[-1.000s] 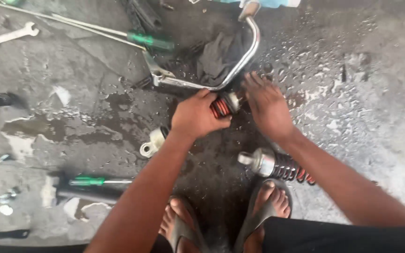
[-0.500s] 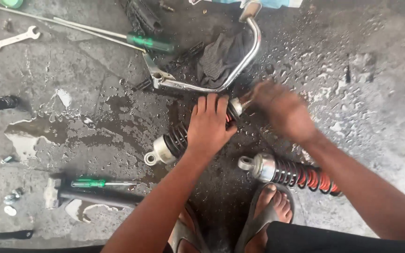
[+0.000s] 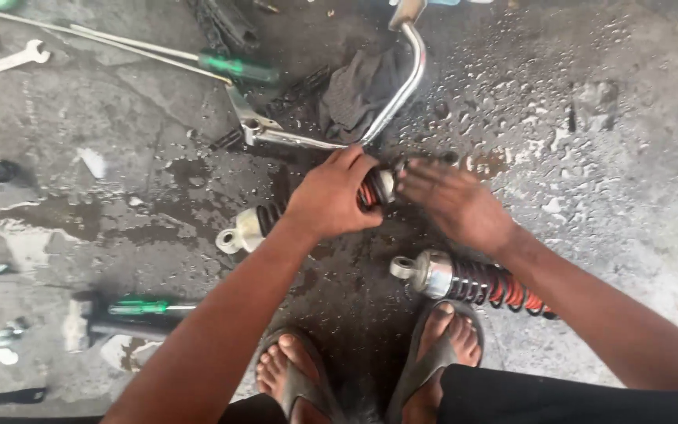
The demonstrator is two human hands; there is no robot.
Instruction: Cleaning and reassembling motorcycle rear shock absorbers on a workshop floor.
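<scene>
View from above of a wet, oil-stained concrete floor [image 3: 606, 204]. The left hand [image 3: 331, 200] is closed around the middle of a shock absorber [image 3: 253, 226] that lies slantwise on the floor; its silver eyelet end shows at lower left of the hand and its red-and-black coil at upper right. The right hand [image 3: 453, 202] is at the upper end of that coil, fingers spread and blurred — whether it grips the end or only touches it cannot be told. A second shock absorber [image 3: 464, 281], chrome-capped with a red spring, lies just in front of the right foot's sandal [image 3: 433, 361], apart from both hands. Just beyond the hands are a bent chrome tube [image 3: 402, 86] and a dark rag [image 3: 359, 86] lying inside its curve. Farther left lie a green-handled screwdriver [image 3: 237, 67] and an open-ended wrench [image 3: 5, 63] — well apart from the hands. A hammer [image 3: 92, 322] and a second green-handled tool [image 3: 147, 308] lie at lower left.
</scene>
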